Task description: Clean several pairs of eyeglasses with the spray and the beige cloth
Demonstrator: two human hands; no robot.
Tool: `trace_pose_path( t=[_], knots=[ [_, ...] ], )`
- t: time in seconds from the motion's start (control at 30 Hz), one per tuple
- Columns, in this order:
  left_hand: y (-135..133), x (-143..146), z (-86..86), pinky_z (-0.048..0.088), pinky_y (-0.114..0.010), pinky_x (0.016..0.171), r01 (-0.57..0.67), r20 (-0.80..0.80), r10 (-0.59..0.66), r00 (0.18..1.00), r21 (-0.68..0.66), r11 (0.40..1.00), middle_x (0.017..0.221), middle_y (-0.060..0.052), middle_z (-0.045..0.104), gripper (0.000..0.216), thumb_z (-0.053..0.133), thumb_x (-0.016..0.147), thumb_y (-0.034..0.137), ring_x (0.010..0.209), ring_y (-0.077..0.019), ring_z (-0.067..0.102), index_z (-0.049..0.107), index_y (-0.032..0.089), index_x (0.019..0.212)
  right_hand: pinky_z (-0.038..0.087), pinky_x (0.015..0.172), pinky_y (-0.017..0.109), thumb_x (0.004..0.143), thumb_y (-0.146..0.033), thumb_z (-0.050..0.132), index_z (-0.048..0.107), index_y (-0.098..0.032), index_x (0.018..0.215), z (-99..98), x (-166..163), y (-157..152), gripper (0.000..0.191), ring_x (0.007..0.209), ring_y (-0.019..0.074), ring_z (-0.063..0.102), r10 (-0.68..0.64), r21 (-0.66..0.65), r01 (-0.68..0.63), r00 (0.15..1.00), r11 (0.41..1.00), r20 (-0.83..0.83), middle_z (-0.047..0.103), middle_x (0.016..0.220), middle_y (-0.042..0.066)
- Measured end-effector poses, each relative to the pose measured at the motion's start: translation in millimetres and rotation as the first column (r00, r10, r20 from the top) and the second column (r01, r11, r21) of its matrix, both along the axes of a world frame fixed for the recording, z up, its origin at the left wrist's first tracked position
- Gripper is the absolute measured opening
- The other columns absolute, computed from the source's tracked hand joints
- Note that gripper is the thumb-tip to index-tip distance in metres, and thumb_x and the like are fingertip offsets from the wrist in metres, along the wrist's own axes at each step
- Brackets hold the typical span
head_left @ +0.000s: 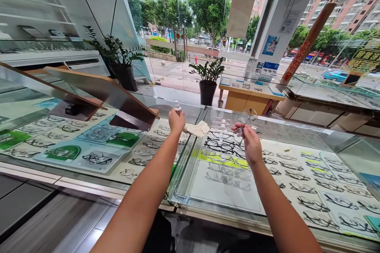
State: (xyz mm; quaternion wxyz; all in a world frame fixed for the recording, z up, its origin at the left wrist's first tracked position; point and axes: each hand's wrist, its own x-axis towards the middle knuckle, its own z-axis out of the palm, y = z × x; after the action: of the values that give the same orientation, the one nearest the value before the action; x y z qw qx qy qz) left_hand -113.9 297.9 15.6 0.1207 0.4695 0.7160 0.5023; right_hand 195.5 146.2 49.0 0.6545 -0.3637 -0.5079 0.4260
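My left hand (pixel 176 120) is wrapped round a small bottle (pixel 178 107) with a white top, which stands upright above the glass counter. My right hand (pixel 250 139) pinches a pair of eyeglasses (pixel 248 115) with a thin frame, held up over the display case. Between my hands, a folded cream cloth (pixel 198 129) lies on the counter glass, close to my left hand. Rows of dark-framed glasses (pixel 219 144) show through the glass below my right hand.
Tilted mirrors with brown frames (pixel 102 87) stand on the counter at left. Potted plants (pixel 208 81) are beyond the counter. A wooden display table (pixel 243 102) is by the window. More eyeglasses (pixel 313 203) fill the case at right.
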Motion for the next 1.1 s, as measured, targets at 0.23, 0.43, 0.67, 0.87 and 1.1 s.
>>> trace_pose_path(
  t=[0.23,0.43,0.67,0.87,1.1],
  knots=[
    [1,-7,-10.4,0.047,-0.043,0.105,-0.013,-0.016,0.012,1.000,-0.039,0.999,0.118,-0.016,0.070,0.020,0.065,0.093,0.022,0.119,-0.0317,0.064,0.061,0.018,0.112,0.048,0.099,0.043,0.099,-0.049,0.062,0.078,-0.021,0.114,0.4,-1,-2,0.036,0.105,0.0275,0.070,0.001,-0.010,-0.001,1.000,1.000,0.020,0.081,0.110,0.009],
    [-2,-3,-11.0,0.047,-0.042,0.105,0.003,-0.014,-0.004,1.000,-0.060,0.998,0.124,-0.017,0.068,0.029,0.068,0.092,0.023,0.120,-0.0316,0.064,0.060,0.017,0.120,0.048,0.099,0.043,0.098,-0.049,0.064,0.078,-0.022,0.113,-0.8,-1,-1,0.034,0.105,0.0271,0.070,0.018,-0.013,-0.018,1.000,1.000,-0.011,0.081,0.109,0.008],
    [-29,22,29.4,0.035,-0.045,0.121,-0.129,-0.069,0.157,0.985,0.302,0.945,0.148,-0.023,0.049,0.052,0.061,0.095,0.023,0.142,-0.0335,0.048,0.046,0.014,0.144,0.048,0.094,0.041,0.099,-0.048,0.064,0.078,-0.022,0.115,-1.8,-1,-1,0.034,0.097,0.0251,0.068,0.012,-0.023,-0.012,1.000,1.000,-0.009,0.080,0.111,0.009],
    [-52,41,62.1,0.049,-0.035,0.090,0.615,-0.366,-0.585,0.724,-0.043,0.787,0.104,-0.007,0.071,0.033,0.046,0.085,0.004,0.100,-0.0243,0.066,0.066,0.023,0.104,0.048,0.093,0.041,0.098,-0.048,0.064,0.078,-0.023,0.114,-0.3,-1,-2,0.033,0.095,0.0248,0.067,0.015,-0.027,-0.015,1.000,1.000,-0.011,0.080,0.112,0.009],
    [-49,27,39.6,0.050,-0.038,0.090,0.578,-0.319,-0.742,0.590,-0.475,0.664,0.095,-0.007,0.068,0.036,0.076,0.056,0.007,0.096,-0.0299,0.065,0.073,0.024,0.087,0.049,0.089,0.041,0.097,-0.048,0.064,0.078,-0.023,0.113,0.8,-1,-2,0.033,0.090,0.0243,0.066,0.010,-0.018,-0.011,1.000,1.000,-0.009,0.080,0.110,0.010]
  ],
)
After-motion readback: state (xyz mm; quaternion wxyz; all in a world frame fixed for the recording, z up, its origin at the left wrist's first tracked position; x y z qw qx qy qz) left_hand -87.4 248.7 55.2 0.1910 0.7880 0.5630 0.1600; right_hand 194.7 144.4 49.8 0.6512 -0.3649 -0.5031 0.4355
